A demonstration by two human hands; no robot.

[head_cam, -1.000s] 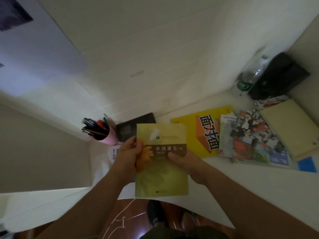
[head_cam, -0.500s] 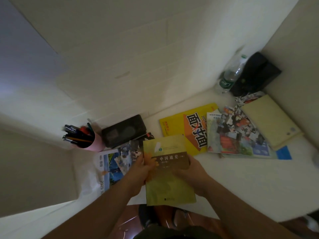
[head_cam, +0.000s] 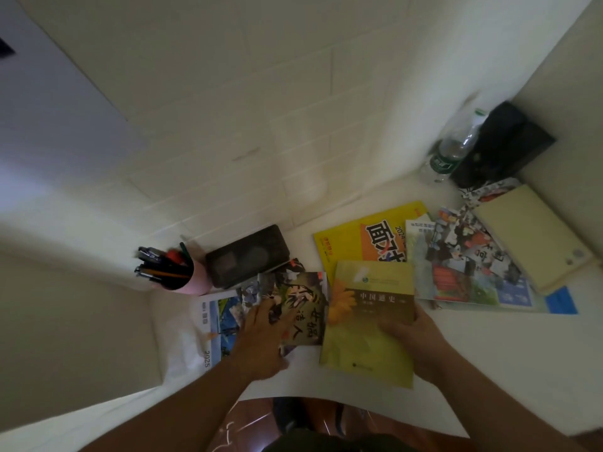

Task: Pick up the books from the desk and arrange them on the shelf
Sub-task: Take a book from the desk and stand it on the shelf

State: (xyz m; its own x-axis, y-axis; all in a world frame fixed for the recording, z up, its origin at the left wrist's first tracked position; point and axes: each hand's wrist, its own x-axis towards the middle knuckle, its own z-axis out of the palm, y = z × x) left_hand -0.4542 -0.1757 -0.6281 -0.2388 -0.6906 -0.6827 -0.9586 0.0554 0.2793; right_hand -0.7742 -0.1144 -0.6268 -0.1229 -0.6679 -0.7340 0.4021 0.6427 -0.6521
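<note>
White wall panels rise behind a white worktop (head_cam: pixel 489 347) strewn with books and papers. At its near edge the right hand (head_cam: pixel 412 334) grips a green book (head_cam: pixel 365 334) with a sunflower on the cover, thumb curled over the front near the brown title band. The left hand (head_cam: pixel 261 340) lies flat with straight fingers on a small illustrated book (head_cam: pixel 301 305) just left of the green one; that small book rests on a 2025 calendar sheet (head_cam: pixel 212 327). Behind them a yellow book (head_cam: pixel 359 236) with large black characters lies flat, its lower corner covered by the green book. To the right sits a colourful magazine (head_cam: pixel 463 265), and past it a pale yellow notebook (head_cam: pixel 535 236) near the right wall. A pink cup (head_cam: pixel 192 278) full of pens stands at the far left beside a dark case (head_cam: pixel 248 256). In the back right corner a clear bottle (head_cam: pixel 453 148) leans beside a black box (head_cam: pixel 502 145).
</note>
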